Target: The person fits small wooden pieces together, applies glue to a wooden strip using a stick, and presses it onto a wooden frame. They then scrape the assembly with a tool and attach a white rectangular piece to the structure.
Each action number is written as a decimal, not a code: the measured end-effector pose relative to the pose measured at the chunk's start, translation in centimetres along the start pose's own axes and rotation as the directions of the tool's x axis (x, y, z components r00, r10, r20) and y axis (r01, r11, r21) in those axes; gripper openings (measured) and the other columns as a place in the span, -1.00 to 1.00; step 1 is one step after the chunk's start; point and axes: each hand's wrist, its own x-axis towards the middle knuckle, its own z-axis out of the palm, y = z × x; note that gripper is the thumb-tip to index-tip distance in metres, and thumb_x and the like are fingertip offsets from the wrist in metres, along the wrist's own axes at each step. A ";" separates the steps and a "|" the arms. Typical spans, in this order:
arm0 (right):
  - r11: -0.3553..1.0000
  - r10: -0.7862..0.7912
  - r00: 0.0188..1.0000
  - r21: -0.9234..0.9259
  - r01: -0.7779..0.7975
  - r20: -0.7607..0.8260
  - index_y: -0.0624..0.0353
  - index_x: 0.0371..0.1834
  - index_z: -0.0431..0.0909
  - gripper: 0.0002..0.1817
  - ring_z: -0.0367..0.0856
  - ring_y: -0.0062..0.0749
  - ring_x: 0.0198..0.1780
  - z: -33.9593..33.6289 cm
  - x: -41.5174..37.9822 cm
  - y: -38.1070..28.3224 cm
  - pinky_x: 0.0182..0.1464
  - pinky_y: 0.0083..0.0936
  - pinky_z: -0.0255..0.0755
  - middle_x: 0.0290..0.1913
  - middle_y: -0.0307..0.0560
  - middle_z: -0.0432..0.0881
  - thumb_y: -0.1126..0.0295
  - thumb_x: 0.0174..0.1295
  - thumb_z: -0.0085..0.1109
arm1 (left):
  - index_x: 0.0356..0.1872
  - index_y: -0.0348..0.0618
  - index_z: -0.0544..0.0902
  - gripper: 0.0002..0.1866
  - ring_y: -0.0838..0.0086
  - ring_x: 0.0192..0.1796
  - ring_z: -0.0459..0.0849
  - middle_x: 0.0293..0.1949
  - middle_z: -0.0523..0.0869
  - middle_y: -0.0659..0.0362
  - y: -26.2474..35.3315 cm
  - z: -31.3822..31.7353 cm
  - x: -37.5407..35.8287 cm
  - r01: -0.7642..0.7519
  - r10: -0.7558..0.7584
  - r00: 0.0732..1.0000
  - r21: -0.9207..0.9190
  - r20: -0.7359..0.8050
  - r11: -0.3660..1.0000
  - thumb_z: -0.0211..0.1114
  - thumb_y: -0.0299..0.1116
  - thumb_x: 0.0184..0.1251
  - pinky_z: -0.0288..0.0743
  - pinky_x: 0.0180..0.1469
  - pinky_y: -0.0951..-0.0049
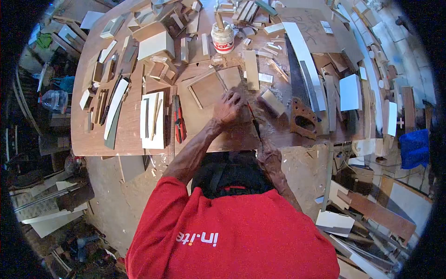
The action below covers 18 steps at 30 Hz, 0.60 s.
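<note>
As left hand touches one board, right holds one tool.

fingers of the right hand indistinct in blur, wood scraps cut off by the top edge

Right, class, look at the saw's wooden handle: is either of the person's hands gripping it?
No, the saw's wooden handle lies on the table, apart from both the left hand and the right hand.
</note>
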 end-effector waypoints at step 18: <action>0.964 -0.211 0.954 -0.209 0.167 -0.214 0.04 0.35 0.35 -0.45 0.60 0.15 -0.34 1.6 -2.0 -2.3 -0.27 -0.04 0.46 -0.37 0.19 0.62 0.41 0.22 -0.03 | 0.18 0.08 0.54 -0.48 0.21 0.28 0.37 0.19 0.48 0.20 -1.9 -2.2 -2.5 0.262 -0.289 0.940 0.158 0.181 0.952 0.24 -0.32 0.10 0.14 0.31 -0.13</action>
